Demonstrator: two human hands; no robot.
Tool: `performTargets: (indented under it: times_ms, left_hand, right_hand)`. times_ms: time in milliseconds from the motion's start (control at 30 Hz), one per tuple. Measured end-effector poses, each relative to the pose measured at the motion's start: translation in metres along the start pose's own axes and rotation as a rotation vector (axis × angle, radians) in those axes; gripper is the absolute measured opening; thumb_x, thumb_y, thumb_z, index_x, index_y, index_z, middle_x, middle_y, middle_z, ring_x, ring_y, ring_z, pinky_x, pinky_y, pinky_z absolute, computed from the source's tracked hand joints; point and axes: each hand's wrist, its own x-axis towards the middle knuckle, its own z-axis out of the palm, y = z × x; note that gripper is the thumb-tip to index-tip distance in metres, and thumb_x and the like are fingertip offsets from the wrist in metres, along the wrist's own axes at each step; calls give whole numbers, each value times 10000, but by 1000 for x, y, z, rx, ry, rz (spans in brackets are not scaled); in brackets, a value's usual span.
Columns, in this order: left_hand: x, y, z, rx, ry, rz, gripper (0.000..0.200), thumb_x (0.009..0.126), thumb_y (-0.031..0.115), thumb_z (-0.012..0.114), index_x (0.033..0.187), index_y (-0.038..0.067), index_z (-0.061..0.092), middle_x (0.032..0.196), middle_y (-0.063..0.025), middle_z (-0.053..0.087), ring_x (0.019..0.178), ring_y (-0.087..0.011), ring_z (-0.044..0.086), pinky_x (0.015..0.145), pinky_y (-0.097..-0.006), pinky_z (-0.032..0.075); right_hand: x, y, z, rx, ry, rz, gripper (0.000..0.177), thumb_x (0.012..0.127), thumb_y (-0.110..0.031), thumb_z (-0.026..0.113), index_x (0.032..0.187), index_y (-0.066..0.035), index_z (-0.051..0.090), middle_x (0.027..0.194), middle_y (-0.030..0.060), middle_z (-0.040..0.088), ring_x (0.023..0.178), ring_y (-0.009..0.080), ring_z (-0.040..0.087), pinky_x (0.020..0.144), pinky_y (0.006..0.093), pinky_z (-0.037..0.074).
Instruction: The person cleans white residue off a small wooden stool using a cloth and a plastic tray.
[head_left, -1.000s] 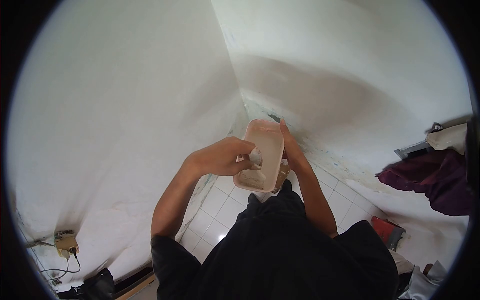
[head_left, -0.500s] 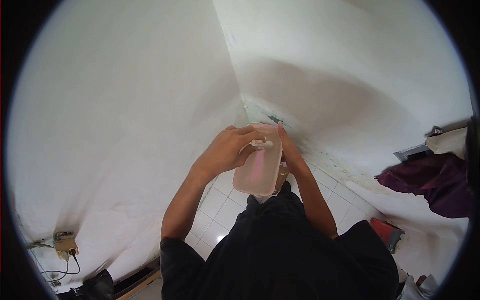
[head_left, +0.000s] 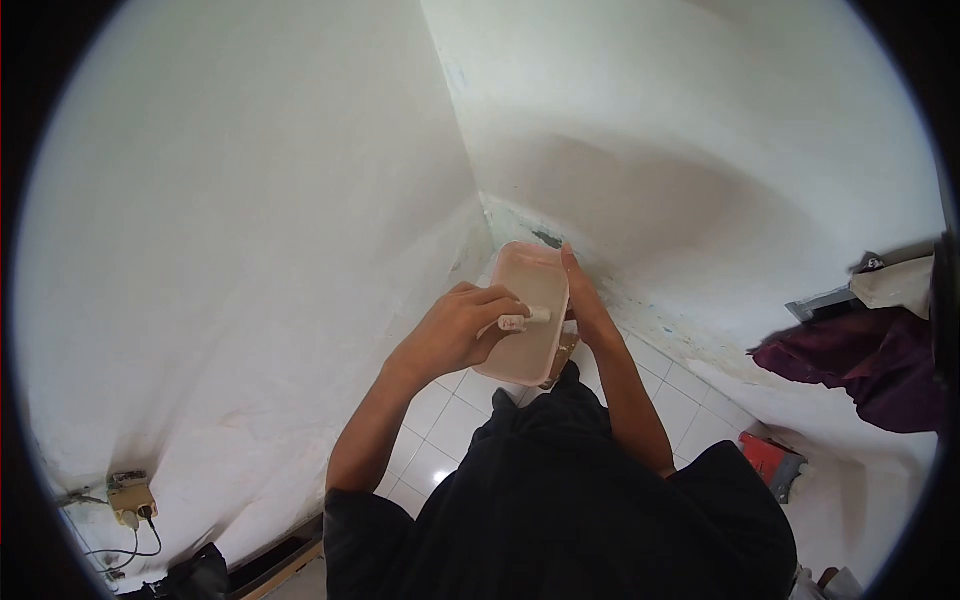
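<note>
A pale pink plastic tray (head_left: pixel 519 365) with rounded corners is held in front of my body, tilted, near the corner of the walls. Inside it lies a thin whitish, paint-like layer (head_left: pixel 530 280). My right hand (head_left: pixel 585 300) grips the tray by its right side, thumb up along the rim and fingers underneath, mostly hidden. Over the tray, my left hand (head_left: pixel 465 325) is closed around a short whitish tool (head_left: pixel 538 314) smeared with white. Its pale, rounded end points right across the tray; my fingers cover much of the rest.
Two white walls meet ahead, with peeling paint (head_left: pixel 547 239) low at the corner. White floor tiles (head_left: pixel 440 415) lie below. A wall socket with plugs (head_left: pixel 132 500) is at lower left. Dark red cloth (head_left: pixel 860 360) hangs at right, above a red object (head_left: pixel 768 465) lower down.
My left hand and the tool have moved slightly down toward me over the tray. The pink streak seen before on the tray bottom no longer shows. My right hand stays on the tray.
</note>
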Motion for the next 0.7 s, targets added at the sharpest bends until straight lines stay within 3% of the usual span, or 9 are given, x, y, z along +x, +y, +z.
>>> performTargets:
  times_ms: [167, 233, 433, 700]
  left_hand:
    - [-12, 12, -16, -77, -32, -41, 286, 807, -19, 731, 1070, 93, 715, 1048, -47, 723, 939, -265, 689, 874, -389, 523]
    - [-14, 11, -19, -173, 166, -87, 234, 835, -48, 718, 1045, 55, 712, 1024, -90, 728, 924, -264, 706, 844, -377, 543]
    - [-15, 4, -21, -236, 502, -158, 147, 864, -65, 696, 992, 6, 687, 991, -138, 728, 881, -266, 720, 797, -342, 568]
    - [-9, 32, -9, 3, 477, -208, 130, 860, -21, 706, 983, 19, 696, 945, -113, 708, 853, -254, 703, 791, -354, 540]
  right_hand:
    - [-9, -10, 2, -1, 19, -21, 822, 976, -771, 307, 1416, -135, 585, 1291, 122, 639, 1142, 248, 622, 865, 426, 549]
    - [-8, -9, 4, 7, 16, -32, 828, 975, -773, 304, 1412, -131, 587, 1278, 122, 645, 1128, 244, 627, 856, 423, 551]
    - [-11, -9, 9, 55, 67, -50, 830, 983, -761, 299, 1391, -98, 588, 1230, 120, 662, 1043, 231, 649, 813, 400, 562]
    - [-6, 0, 14, 161, 106, -86, 800, 1005, -732, 289, 1396, -86, 552, 1201, 112, 647, 1006, 207, 664, 781, 358, 565]
